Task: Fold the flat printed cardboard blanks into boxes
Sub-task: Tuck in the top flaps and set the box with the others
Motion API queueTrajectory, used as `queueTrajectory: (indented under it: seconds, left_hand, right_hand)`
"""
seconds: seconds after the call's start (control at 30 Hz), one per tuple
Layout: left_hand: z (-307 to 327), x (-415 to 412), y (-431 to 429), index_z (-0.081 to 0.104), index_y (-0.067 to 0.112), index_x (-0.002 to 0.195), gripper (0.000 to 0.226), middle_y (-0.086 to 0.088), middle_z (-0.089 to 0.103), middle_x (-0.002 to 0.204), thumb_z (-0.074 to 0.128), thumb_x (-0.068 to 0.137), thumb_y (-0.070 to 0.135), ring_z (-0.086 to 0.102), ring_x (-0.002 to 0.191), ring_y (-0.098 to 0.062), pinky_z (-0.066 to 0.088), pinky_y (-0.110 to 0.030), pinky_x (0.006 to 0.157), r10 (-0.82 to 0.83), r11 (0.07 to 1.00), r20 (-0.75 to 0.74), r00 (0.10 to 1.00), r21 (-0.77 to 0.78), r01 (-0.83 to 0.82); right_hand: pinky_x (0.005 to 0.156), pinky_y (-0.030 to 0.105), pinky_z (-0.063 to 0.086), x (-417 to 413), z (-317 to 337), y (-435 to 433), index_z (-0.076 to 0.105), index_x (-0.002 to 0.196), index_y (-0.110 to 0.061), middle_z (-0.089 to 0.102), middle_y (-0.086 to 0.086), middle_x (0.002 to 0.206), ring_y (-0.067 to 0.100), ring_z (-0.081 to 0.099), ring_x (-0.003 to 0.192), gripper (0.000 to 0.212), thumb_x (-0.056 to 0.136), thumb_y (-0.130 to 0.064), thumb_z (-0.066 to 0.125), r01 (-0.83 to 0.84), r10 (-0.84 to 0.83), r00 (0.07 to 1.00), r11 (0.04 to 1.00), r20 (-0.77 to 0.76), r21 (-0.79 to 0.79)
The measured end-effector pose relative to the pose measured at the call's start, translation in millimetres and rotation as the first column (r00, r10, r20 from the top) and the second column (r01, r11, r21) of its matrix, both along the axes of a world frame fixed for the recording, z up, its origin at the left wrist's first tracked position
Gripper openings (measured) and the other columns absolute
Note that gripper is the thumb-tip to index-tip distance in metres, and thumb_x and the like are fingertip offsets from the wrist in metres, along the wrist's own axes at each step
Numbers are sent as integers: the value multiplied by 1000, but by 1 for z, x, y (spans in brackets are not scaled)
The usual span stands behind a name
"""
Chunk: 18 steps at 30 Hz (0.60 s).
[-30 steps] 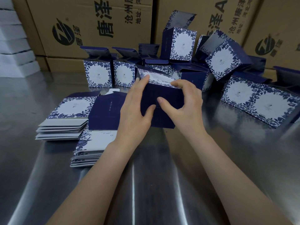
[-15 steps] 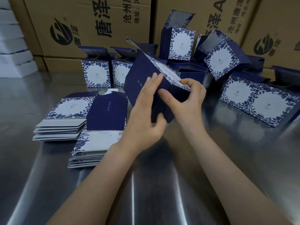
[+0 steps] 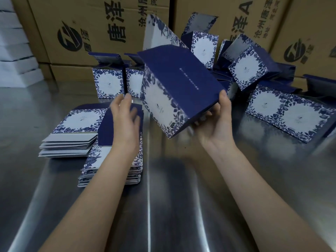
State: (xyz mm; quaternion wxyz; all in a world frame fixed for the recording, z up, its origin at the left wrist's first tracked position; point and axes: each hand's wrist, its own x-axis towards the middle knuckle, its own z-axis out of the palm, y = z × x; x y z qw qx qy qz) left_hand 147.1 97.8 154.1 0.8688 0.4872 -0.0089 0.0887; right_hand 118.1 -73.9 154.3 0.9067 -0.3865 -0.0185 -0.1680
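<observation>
Right hand (image 3: pixel 216 124) gripping navy box (image 3: pixel 181 82), cartons (image 3: pixel 87 57) printed 唐泽

2 forearms (image 3: pixel 94 193) bare to frame edge; left grip (image 3: pixel 125 122), right grip (image 3: pixel 216 124) bare.

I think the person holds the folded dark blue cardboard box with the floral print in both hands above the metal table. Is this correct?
Not quite. In the head view only the right hand holds the folded dark blue cardboard box above the metal table. The left hand is open, apart from it, over the stack of flat printed blanks.
</observation>
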Motion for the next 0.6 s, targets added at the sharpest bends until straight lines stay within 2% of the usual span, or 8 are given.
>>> queueTrajectory:
  seconds: [0.07, 0.13, 0.2, 0.27, 0.33, 0.47, 0.53, 0.6]
  left_hand:
    - [1, -1, -1, 47, 22, 140, 47, -4, 54, 141, 44, 101, 47, 53, 129, -23, 43, -41, 107, -191, 974, -50, 980, -132, 183]
    - [2, -4, -3, 51, 23, 140, 55, -2, 61, 136, 37, 99, 57, 57, 127, -24, 46, -46, 104, -352, 922, 10, 936, -170, 348]
    - [2, -6, -3, 50, 23, 142, 60, -1, 61, 137, 34, 98, 60, 57, 127, -24, 44, -48, 106, -443, 867, 60, 895, -227, 444]
    - [3, -7, -2, 52, 22, 140, 56, -2, 62, 135, 37, 99, 56, 59, 125, -25, 45, -48, 104, -474, 837, 70, 878, -272, 474]
    - [2, -6, -2, 59, 22, 132, 45, -2, 66, 130, 42, 100, 48, 62, 121, -24, 47, -48, 102, -461, 843, 59, 886, -284, 457]
    - [1, -5, -3, 66, 21, 113, 26, 0, 72, 115, 46, 100, 33, 66, 114, -21, 45, -49, 107, -347, 894, 62, 936, -279, 350]
    - [1, -4, -5, 64, 19, 119, 28, -2, 72, 117, 45, 101, 30, 65, 114, -21, 47, -47, 106, -272, 930, 62, 960, -238, 279]
    - [-1, -3, -7, 58, 17, 129, 34, -3, 69, 124, 45, 101, 29, 64, 116, -22, 50, -45, 102, -183, 966, 65, 981, -172, 192]
  right_hand:
    - [86, 29, 36, -1, -2, 1, 56, 77, -20, 41, 3, 68, 19, 43, 64, 36, 76, -52, 72, -72, 74, 997, 995, -28, 68]
    - [92, 35, 38, -2, -5, 1, 64, 90, -17, 55, 11, 85, 27, 53, 78, 41, 73, -54, 74, -126, 129, 991, 989, -35, 79]
    - [85, 34, 53, -1, -11, -2, 77, 92, -18, 72, 7, 98, 25, 70, 87, 43, 84, -57, 61, -146, 148, 988, 988, -35, 52]
    - [80, 33, 57, 0, -14, -4, 79, 90, -20, 75, 2, 99, 21, 72, 87, 48, 89, -59, 52, -159, 162, 986, 986, -48, 57]
    - [84, 35, 56, 3, -15, -5, 79, 96, -21, 74, 1, 105, 21, 72, 92, 47, 89, -59, 52, -161, 165, 983, 986, -84, 46]
    - [103, 48, 47, 10, -18, -6, 62, 128, -20, 67, 5, 126, 27, 63, 117, 49, 92, -53, 56, -53, 30, 966, 995, -256, -82]
    - [98, 41, 52, 12, -19, -6, 58, 127, -20, 69, 2, 119, 22, 66, 110, 40, 96, -45, 56, 66, -126, 956, 972, -265, -224]
    - [87, 32, 53, 10, -18, -4, 58, 119, -20, 68, -3, 108, 16, 65, 98, 26, 98, -35, 56, 228, -310, 935, 896, -170, -382]
